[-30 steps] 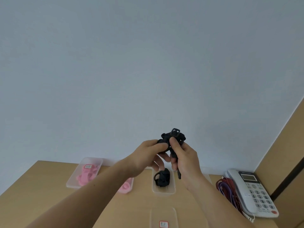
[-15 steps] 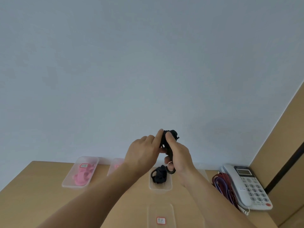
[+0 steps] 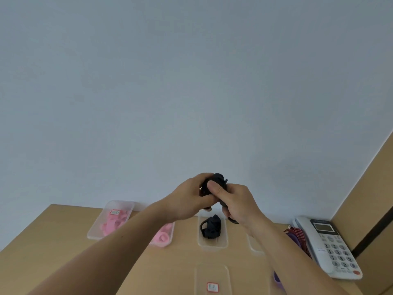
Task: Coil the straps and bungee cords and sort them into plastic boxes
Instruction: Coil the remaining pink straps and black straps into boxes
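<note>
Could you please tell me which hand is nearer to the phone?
Right. The right hand is raised above the desk, left of the phone; the left hand is farther left, beyond the right one. Both grip a black strap.

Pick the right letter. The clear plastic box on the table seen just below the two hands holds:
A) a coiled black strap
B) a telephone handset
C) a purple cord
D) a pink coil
A: a coiled black strap lies in that clear plastic box, while the pink coils lie further left; the left hand and right hand grip a second black strap above it.
</note>
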`<state>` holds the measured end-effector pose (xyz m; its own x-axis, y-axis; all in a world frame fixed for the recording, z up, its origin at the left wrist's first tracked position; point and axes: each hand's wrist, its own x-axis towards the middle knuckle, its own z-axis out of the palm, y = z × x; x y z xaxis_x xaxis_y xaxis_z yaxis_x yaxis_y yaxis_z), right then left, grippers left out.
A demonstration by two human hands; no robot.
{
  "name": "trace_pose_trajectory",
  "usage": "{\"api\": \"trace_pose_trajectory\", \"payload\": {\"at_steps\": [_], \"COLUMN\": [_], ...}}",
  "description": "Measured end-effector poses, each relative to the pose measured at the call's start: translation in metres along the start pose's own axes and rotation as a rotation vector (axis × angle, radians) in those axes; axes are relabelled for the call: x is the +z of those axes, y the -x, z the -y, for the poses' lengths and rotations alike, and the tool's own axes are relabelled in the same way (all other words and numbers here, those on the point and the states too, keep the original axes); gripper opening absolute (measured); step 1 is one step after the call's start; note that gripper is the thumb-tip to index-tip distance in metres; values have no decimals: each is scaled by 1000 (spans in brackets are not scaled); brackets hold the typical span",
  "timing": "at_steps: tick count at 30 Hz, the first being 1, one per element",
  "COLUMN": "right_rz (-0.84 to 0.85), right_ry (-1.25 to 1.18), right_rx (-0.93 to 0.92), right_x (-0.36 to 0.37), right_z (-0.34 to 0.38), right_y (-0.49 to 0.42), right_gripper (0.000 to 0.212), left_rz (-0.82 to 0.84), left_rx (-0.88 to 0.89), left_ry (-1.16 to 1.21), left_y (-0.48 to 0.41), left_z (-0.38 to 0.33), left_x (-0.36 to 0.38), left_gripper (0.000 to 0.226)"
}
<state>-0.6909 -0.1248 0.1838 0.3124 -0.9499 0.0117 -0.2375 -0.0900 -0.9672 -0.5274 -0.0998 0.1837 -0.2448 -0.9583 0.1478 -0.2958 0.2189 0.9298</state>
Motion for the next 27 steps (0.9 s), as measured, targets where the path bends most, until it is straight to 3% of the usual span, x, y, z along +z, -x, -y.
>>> {"api": "trace_pose_trajectory", "payload": {"at_steps": [3,11,16,19,23,25,27], "right_rz": [-15,-171,-43,-113,-343,-445,-448], "right_ry": [68,133,245,232,497,515,386], "right_rx": [-41,-83,-129,-205,-341,-308,-185], "right_x": [4,4,11,5,-6,-8,-4], "right_z": [-5,-15,-22,-24,-25,-24,-24], "right_y": [-2,-5,0,1,-3,-5,-7], "right_gripper": [48,25,22,26,23,18,25], "left_rz": [-116,-363,-410,-367,-273,-240,-238], "left_rx": [-50,-121,-116,-113,-137,-131,-106], "left_ry": [143,512,970,978,873,906,910], "left_y": [1,-1,-5,-5,-1,-1,0], "left_z": [8,18,18,15,12,11,11], "left_x": [0,-8,-9,-10,-11,-11,-10], "left_gripper": [46,42,25,27,27,31,38]}}
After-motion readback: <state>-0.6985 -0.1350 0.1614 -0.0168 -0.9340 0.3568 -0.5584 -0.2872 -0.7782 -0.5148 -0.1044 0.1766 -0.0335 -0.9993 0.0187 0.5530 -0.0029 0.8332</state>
